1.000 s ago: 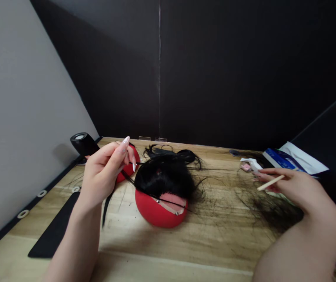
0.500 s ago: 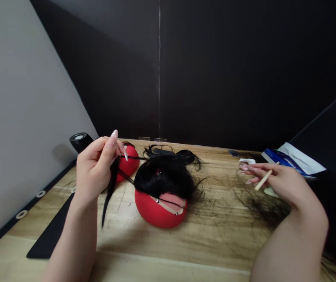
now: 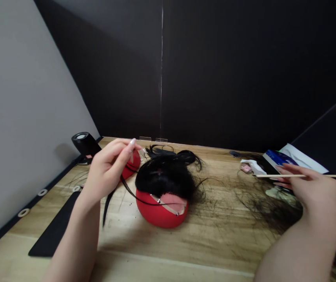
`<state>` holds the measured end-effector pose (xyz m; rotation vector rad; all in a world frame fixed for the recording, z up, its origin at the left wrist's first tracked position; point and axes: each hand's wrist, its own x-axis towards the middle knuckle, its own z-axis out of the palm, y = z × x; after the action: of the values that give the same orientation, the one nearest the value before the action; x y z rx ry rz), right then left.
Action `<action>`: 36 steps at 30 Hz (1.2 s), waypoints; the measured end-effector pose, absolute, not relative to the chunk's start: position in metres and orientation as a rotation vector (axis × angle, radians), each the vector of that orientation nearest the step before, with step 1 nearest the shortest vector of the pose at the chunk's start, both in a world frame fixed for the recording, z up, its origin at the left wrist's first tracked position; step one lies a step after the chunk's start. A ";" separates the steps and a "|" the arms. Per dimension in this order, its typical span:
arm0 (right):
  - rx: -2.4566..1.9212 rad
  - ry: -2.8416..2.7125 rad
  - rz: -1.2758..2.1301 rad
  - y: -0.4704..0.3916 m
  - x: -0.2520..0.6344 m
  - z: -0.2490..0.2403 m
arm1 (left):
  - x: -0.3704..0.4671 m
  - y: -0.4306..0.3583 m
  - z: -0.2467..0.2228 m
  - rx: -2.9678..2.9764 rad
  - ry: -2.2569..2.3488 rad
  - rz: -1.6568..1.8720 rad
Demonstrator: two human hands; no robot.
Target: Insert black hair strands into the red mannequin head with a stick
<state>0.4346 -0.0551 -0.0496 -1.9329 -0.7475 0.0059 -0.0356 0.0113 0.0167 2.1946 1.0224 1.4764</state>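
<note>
My left hand (image 3: 109,166) is pinched on a strand of black hair (image 3: 126,186) that runs toward a black hairpiece (image 3: 164,176); its loose end hangs below the hand. The hairpiece lies over a red dome-shaped block (image 3: 158,215), where a pink patch and a pale band held by pins show at the front. My right hand (image 3: 311,188), off to the right, holds a thin pale wooden stick (image 3: 326,176) with a dark tip, lying nearly level across the fingers. A second red dome (image 3: 131,166) is partly hidden behind my left hand.
On the right are a blue-and-white packet (image 3: 284,156), a crumpled white tissue (image 3: 253,166), a small pink item (image 3: 246,168) and a tangle of loose hair (image 3: 269,211). A black cylinder (image 3: 85,144) stands at the left, behind a dark flat mat (image 3: 56,227). Dark panels rise behind the wooden table (image 3: 168,254).
My right hand has moved right, and the stick has turned from steeply slanted to nearly level. My left hand has shifted slightly right toward the hairpiece, and the hair strand now sags.
</note>
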 end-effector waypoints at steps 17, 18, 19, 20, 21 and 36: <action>-0.840 -1.262 1.638 -0.041 0.169 -0.018 | 0.010 -0.009 -0.001 2.024 0.423 1.267; -0.807 -1.265 1.673 -0.040 0.166 -0.022 | 0.011 -0.009 -0.003 1.947 0.391 1.271; -0.787 -1.284 1.701 -0.040 0.165 -0.024 | 0.011 -0.010 -0.004 1.850 0.354 1.247; -0.779 -1.313 1.722 -0.039 0.166 -0.026 | 0.012 -0.011 -0.006 1.739 0.314 1.200; -0.783 -1.343 1.737 -0.039 0.168 -0.028 | 0.012 -0.012 -0.007 1.623 0.273 1.148; -1.850 -1.639 0.685 -0.071 0.325 0.002 | -0.048 -0.043 0.033 1.557 0.260 1.349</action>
<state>0.3252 -0.0713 0.0016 -1.8497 -1.6386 0.6850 -0.0478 -0.0431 0.0332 1.5573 0.2603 1.3489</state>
